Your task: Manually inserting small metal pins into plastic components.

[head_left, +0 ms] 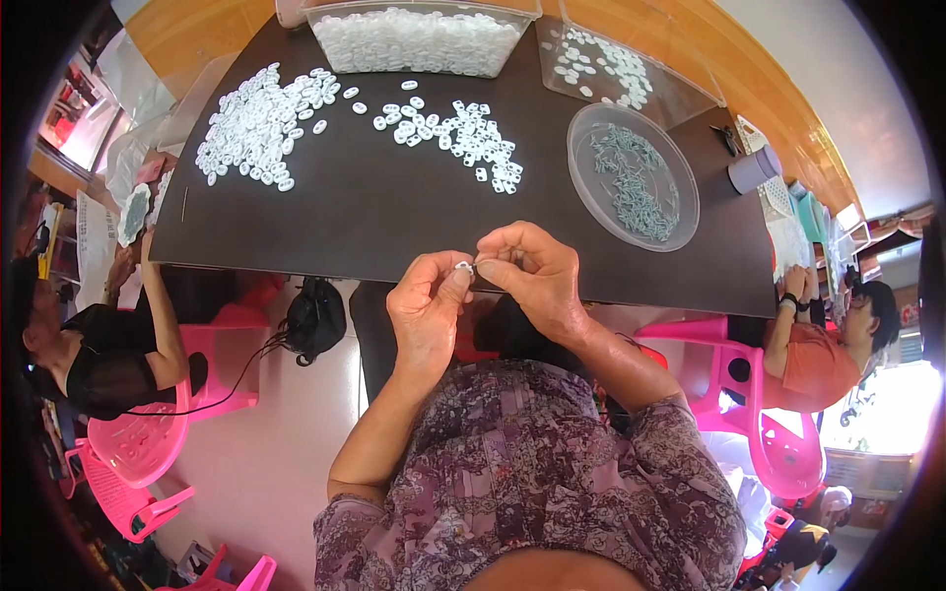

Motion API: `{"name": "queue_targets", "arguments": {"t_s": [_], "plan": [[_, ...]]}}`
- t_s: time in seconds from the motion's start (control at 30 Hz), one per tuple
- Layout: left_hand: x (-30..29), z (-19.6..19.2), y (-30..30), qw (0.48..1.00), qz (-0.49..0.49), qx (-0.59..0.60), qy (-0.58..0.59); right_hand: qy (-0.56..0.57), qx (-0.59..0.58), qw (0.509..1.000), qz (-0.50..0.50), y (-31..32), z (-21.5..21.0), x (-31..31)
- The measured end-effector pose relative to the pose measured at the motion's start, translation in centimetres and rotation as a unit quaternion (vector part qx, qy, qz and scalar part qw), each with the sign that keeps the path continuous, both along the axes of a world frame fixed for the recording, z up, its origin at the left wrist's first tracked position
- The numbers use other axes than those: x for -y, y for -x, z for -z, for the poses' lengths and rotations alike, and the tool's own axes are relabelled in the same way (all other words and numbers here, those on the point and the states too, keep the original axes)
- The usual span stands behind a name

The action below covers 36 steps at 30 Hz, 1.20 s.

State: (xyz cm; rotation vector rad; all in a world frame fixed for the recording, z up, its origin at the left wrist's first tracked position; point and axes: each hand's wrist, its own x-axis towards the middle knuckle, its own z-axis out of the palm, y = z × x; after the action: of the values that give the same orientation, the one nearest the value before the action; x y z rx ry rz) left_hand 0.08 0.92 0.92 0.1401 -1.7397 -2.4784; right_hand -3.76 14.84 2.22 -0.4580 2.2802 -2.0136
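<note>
Just off the table's near edge, my left hand (426,305) is closed, pinching a small white plastic piece (464,266) between thumb and fingertips. My right hand (540,281) meets it from the right with thumb and forefinger pressed together. Whatever those right fingertips grip, right against the white piece, is too small to make out. Beyond my hands lies a loose group of white oval and squarish pieces with holes (473,136). A bigger heap of white oval pieces (251,128) spreads to the left. To the right, small grey-green screw-like parts (641,202) fill a round clear tray (583,187).
A clear bin (330,39) full of white pieces stands at the dark table's (345,222) far edge. Beside it is a clear box (680,94) with white discs. A lilac cylinder (754,170) stands far right. People sit at left (108,364) and right (818,360) on pink chairs.
</note>
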Motion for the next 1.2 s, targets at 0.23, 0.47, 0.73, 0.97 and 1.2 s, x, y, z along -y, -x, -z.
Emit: {"name": "queue_targets", "arguments": {"t_s": [0.23, 0.47, 0.73, 0.97, 1.2], "plan": [[0.1, 0.2, 0.0, 0.999, -0.006, -0.023, 0.043, 0.020, -0.010, 1.000, 0.016, -0.1, 0.7, 0.4], [-0.2, 0.5, -0.2, 0.995, -0.031, -0.043, 0.088, -0.024, -0.035, 0.999, 0.007, -0.3, 0.9, 0.5], [-0.4, 1.1, -0.5, 0.954, -0.090, -0.133, 0.254, -0.050, -0.076, 0.996, 0.009, -0.4, 0.3, 0.9], [0.3, 0.2, -0.3, 0.984, -0.049, -0.058, 0.163, -0.065, -0.076, 0.995, -0.004, 0.0, 0.3, 1.1], [0.6, 0.1, -0.3, 0.998, -0.017, 0.004, 0.053, -0.076, -0.043, 0.996, -0.017, 0.0, 0.2, 0.8]]}}
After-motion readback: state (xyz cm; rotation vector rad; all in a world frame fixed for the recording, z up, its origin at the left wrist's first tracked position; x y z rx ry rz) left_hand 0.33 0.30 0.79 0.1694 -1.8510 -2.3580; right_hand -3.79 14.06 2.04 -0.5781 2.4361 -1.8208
